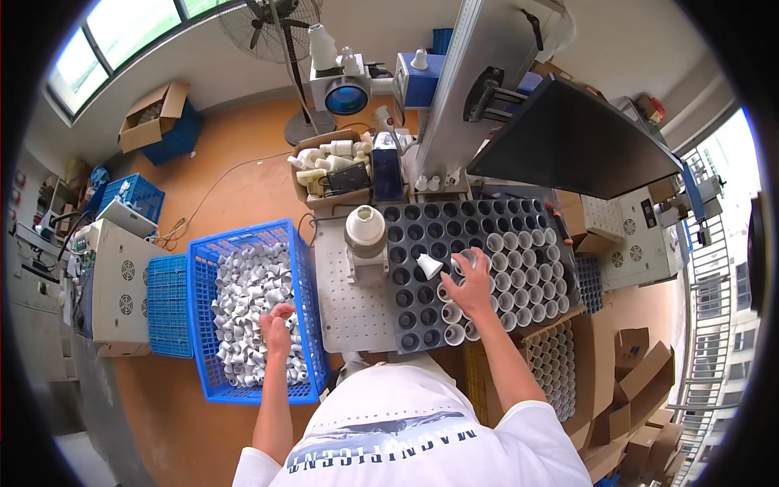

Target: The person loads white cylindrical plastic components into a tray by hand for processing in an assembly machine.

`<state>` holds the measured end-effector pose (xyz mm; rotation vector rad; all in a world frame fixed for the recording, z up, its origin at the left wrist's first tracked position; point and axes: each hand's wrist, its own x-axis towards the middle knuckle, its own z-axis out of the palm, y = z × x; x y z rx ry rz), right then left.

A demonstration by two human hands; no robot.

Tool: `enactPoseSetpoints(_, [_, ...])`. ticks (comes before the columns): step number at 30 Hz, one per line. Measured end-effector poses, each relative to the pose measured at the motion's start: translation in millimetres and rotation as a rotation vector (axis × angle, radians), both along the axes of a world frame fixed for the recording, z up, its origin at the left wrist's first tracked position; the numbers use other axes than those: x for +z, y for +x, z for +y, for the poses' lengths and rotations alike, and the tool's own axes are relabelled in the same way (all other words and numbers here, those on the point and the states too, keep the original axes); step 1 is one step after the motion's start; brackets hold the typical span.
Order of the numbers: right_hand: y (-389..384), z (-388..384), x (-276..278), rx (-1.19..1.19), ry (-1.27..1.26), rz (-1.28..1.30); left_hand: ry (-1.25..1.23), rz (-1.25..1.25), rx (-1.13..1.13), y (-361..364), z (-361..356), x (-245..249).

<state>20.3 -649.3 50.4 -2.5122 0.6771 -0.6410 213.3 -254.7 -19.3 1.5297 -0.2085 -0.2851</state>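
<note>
Head view, the only one. Left hand is down in the blue crate, L of the bench. Its fingers are curled into the heap of white parts, knuckles up. They are buried in the pile, so can't tell if that grip is clamped on a part or just resting.

Right hand reaches fwd over the black tray, which lies on the bench R of the crate. Thumb and fingers are bent round a white cup, a loose closed grip, w/ the other fingers fanned a little. The cup sits at the fingertips, just above the tray cells near mid-tray. The tray's R and near cells are filled w/ more cups; the L and far cells look bare and dark. A cone piece lies tipped on the tray, just L of the right hand and not touching it.

A fixture w/ a white round top stands on the bench by the tray's L edge, btwn crate and tray. Behind it is a cardboard box of bigger white fittings. A flat blue lid lies L of the crate. Stacked cardboard cell trays sit R of the person's arm. A fan stands on the floor at the back.
</note>
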Motion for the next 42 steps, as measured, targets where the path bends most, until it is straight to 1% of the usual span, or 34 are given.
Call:
enactPoseSetpoints(1, [-9, 0, 4, -0.050, -0.016, -0.027, 0.078, -0.033, -0.064, 6, -11, 20])
enactPoseSetpoints(4, [-41, 1, 2, -0.146, 0.194, -0.067, -0.048, -0.137, -0.062, 21, -43, 44])
enactPoseSetpoints(7, [-64, 22, 12, -0.281, 0.366, -0.010, -0.138, -0.187, -0.116, 42, -74, 64])
enactPoseSetpoints(10, [-76, 42, 31, -0.360, 0.705, -0.017, -0.190, -0.310, -0.213, 57, -102, 94])
enactPoseSetpoints(11, [-78, 48, 28, -0.357, 0.626, -0.102, -0.207, -0.317, -0.216, 60, -111, 100])
enactPoseSetpoints(14, [-87, 54, 22, -0.349, 0.586, -0.080, -0.251, -0.331, -0.223, 65, -134, 116])
enactPoseSetpoints(15, [-88, 55, 22, -0.352, 0.572, -0.037, -0.260, -0.330, -0.220, 65, -141, 121])
enactPoseSetpoints(17, [-89, 60, 23, -0.327, 0.605, -0.065, -0.283, -0.331, -0.215, 67, -153, 124])
enactPoseSetpoints(20, [-90, 62, 24, -0.301, 0.634, -0.093, -0.226, -0.381, -0.214, 70, -164, 134])
enactPoseSetpoints(23, [-91, 59, 25, -0.296, 0.645, -0.104, -0.177, -0.376, -0.182, 69, -174, 143])
enactPoseSetpoints(26, [-95, 51, 14, -0.297, 0.648, -0.097, -0.174, -0.436, -0.212, 74, -176, 140])
enactPoseSetpoints(32, [-86, 43, 12, -0.265, 0.671, -0.087, -0.120, -0.460, -0.183, 71, -181, 148])
enactPoseSetpoints(35, [-81, 38, 10, -0.233, 0.650, -0.074, -0.012, -0.458, -0.139, 66, -186, 158])
enactPoseSetpoints(40, [-77, 26, 10, -0.228, 0.672, -0.070, -0.022, -0.453, -0.111, 61, -198, 163])
enactPoseSetpoints(42, [-77, 19, 6, -0.207, 0.680, -0.134, -0.029, -0.455, -0.109, 59, -204, 165])
